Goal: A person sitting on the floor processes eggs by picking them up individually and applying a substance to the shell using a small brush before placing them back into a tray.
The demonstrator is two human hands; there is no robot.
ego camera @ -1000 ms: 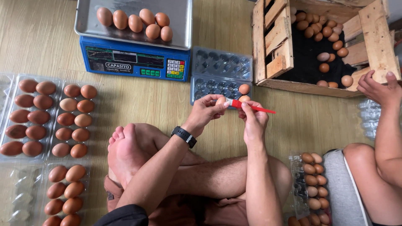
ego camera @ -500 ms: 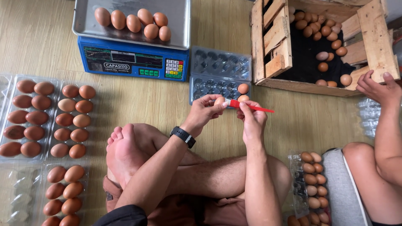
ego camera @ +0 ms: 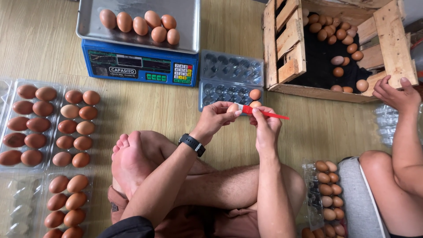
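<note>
One egg (ego camera: pixel 232 107) pinched in left hand (ego camera: pixel 214 120) fingers, red brush (ego camera: pixel 264 113) gripped by right hand (ego camera: pixel 266 128) fingers.

Egg-packing floor: scale (ego camera: pixel 140 66), crate (ego camera: pixel 291 48), trays (ego camera: pixel 48 128)

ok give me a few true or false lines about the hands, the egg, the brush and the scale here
1. The left hand holds an egg. True.
2. The right hand holds a blue brush. False: the brush has a red handle.
3. The scale has an empty pan. False: seven brown eggs lie on it.
4. The clear carton beside the scale holds two eggs. True.
5. Another person's hand rests at the wooden crate. True.
</note>
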